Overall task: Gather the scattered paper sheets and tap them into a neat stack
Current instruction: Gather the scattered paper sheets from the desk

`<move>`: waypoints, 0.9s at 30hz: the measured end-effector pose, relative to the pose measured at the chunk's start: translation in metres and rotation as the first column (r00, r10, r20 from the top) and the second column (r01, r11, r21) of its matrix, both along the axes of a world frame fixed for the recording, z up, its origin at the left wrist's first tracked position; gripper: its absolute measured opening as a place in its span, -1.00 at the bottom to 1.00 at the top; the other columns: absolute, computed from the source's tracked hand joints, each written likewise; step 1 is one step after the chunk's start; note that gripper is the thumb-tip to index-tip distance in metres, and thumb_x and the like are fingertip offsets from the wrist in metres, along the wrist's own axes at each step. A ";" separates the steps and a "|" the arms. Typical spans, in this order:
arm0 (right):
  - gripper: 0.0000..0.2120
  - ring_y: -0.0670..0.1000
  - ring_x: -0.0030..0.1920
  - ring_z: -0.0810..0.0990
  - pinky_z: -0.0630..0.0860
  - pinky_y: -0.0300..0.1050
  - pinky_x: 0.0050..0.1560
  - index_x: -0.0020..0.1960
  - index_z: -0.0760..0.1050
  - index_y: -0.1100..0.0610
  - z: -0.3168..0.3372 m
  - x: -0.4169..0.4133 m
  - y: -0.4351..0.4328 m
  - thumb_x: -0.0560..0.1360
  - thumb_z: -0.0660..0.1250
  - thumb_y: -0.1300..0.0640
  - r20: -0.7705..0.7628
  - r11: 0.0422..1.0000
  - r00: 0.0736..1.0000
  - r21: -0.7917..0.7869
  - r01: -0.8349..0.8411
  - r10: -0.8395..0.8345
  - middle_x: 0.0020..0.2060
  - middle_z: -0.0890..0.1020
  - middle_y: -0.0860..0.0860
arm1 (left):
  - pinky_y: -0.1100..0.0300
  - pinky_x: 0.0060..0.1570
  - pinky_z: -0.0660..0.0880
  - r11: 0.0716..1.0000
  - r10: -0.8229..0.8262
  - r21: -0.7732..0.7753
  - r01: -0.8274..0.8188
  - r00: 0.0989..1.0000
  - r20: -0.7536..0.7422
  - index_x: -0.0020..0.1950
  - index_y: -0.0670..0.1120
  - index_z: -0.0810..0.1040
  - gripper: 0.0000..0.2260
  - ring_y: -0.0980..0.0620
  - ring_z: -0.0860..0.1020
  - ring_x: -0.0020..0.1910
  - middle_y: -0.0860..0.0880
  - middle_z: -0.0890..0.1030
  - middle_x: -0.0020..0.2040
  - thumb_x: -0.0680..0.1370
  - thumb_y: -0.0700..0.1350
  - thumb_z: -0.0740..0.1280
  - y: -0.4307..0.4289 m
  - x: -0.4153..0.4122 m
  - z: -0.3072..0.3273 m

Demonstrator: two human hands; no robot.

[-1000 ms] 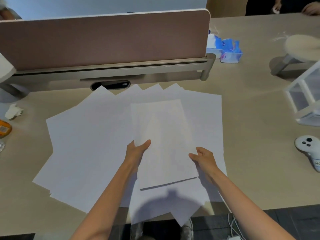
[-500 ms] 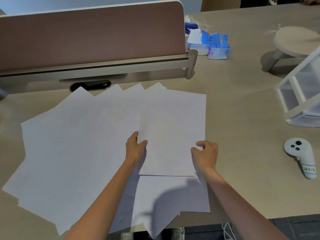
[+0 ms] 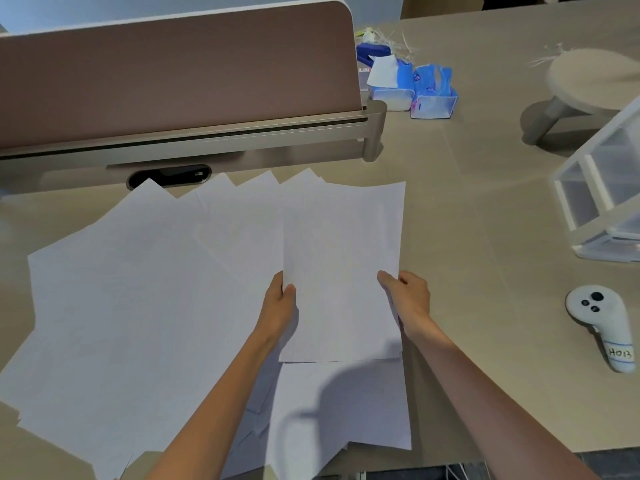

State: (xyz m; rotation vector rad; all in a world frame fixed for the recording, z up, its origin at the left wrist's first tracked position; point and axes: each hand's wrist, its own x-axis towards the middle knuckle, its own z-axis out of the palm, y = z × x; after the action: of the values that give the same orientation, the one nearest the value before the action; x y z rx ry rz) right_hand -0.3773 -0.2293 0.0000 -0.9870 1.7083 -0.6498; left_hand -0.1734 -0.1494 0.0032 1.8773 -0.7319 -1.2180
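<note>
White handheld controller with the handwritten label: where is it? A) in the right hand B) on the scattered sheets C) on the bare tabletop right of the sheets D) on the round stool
C: the white handheld controller lies on the beige tabletop, apart from the white paper sheets, beyond the right hand.

Left hand and right hand pinching a held sheet by its edges, scattered sheets fanned beneath on table
</note>
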 end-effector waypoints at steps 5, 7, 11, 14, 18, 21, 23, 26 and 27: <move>-0.82 -0.09 -0.10 0.49 0.46 -0.18 -0.09 0.04 0.50 0.02 -0.002 -0.004 -0.005 0.45 0.39 0.11 -0.223 0.940 0.963 -0.271 -0.208 0.149 0.00 0.45 -0.09 | 0.39 0.18 0.40 0.998 -0.050 -0.049 0.048 0.998 -0.035 0.46 -0.17 0.33 -0.63 0.01 0.44 0.31 -0.04 0.48 0.34 0.66 -0.32 0.05 0.001 -0.009 0.004; -0.76 -0.07 -0.08 0.52 0.48 -0.18 -0.08 0.13 0.49 0.05 -0.003 -0.005 -0.008 0.47 0.38 0.14 -0.194 0.925 0.962 -0.292 -0.245 0.193 0.00 0.50 -0.09 | 0.57 0.00 0.42 0.995 -0.064 -0.079 0.059 0.996 -0.060 0.44 -0.15 0.34 -0.64 0.05 0.45 0.27 -0.01 0.49 0.31 0.66 -0.32 0.06 0.002 -0.012 0.008; -0.77 0.02 0.06 0.51 0.49 -0.04 0.11 0.16 0.43 0.09 -0.009 -0.006 -0.009 0.51 0.26 0.24 -0.033 0.948 0.963 -0.170 -0.269 0.267 0.05 0.57 -0.03 | 0.48 -0.04 0.50 0.992 -0.019 -0.123 0.006 0.994 -0.107 0.35 -0.09 0.45 -0.67 0.09 0.57 0.15 0.03 0.60 0.17 0.62 -0.34 0.18 0.007 -0.012 0.011; -0.79 0.02 0.04 0.56 0.49 -0.06 0.13 0.02 0.51 0.11 -0.007 -0.012 -0.009 0.49 0.25 0.36 0.147 0.969 0.967 -0.166 -0.184 0.209 0.03 0.63 0.02 | 0.37 -0.09 0.55 0.991 0.040 -0.127 -0.053 0.994 -0.101 0.29 -0.05 0.48 -0.60 0.01 0.59 0.09 0.00 0.63 0.10 0.52 -0.40 0.32 0.012 -0.003 0.010; -0.70 0.05 -0.09 0.60 0.48 -0.12 -0.01 -0.15 0.53 0.05 -0.002 -0.025 -0.007 0.47 0.25 0.45 0.322 0.996 0.945 -0.082 -0.031 0.056 -0.13 0.65 -0.03 | 0.35 0.09 0.49 0.993 0.057 -0.106 -0.057 0.998 -0.006 0.39 -0.12 0.42 -0.48 0.04 0.48 0.26 -0.03 0.53 0.26 0.46 -0.36 0.44 0.027 0.008 0.009; -0.70 0.05 0.02 0.64 0.51 -0.05 0.12 0.02 0.59 0.05 -0.002 -0.034 -0.006 0.48 0.28 0.41 0.362 1.000 0.932 -0.012 0.016 -0.010 -0.01 0.69 -0.04 | 0.16 0.27 0.41 0.989 0.104 -0.109 -0.099 0.994 0.045 0.39 -0.12 0.41 -0.49 0.04 0.43 0.33 -0.03 0.50 0.34 0.47 -0.33 0.44 0.035 0.016 0.006; -0.68 0.05 0.05 0.65 0.54 -0.02 0.13 0.10 0.59 0.06 -0.001 -0.038 -0.003 0.47 0.29 0.39 0.375 0.999 0.926 0.031 0.033 -0.042 0.03 0.69 -0.03 | 0.14 0.30 0.39 0.988 0.121 -0.100 -0.115 0.991 0.057 0.39 -0.12 0.42 -0.51 0.04 0.42 0.35 -0.03 0.50 0.35 0.49 -0.31 0.43 0.040 0.019 0.005; -0.71 0.01 -0.03 0.68 0.57 -0.11 -0.04 0.09 0.60 0.08 0.001 -0.041 0.001 0.47 0.32 0.38 0.388 0.998 0.921 0.059 0.009 -0.031 -0.04 0.71 -0.04 | 0.14 0.28 0.39 0.996 0.055 -0.071 -0.049 0.995 0.081 0.41 -0.11 0.41 -0.53 0.02 0.40 0.38 -0.01 0.48 0.37 0.52 -0.27 0.41 0.046 0.019 0.002; -0.72 -0.02 -0.06 0.70 0.56 -0.14 -0.10 0.10 0.60 0.09 0.002 -0.041 0.002 0.48 0.33 0.37 0.400 0.997 0.916 0.072 -0.019 -0.012 -0.06 0.71 -0.04 | 0.10 0.30 0.40 0.998 0.024 -0.064 -0.019 0.995 0.092 0.41 -0.10 0.41 -0.54 0.02 0.40 0.39 -0.01 0.47 0.38 0.53 -0.25 0.40 0.048 0.019 0.000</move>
State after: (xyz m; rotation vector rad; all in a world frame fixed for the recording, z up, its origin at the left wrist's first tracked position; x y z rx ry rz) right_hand -0.4182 -0.2270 0.0018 -0.7426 1.3562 -0.7255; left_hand -0.1548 -0.1014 0.0033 1.8950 -0.7893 -1.0875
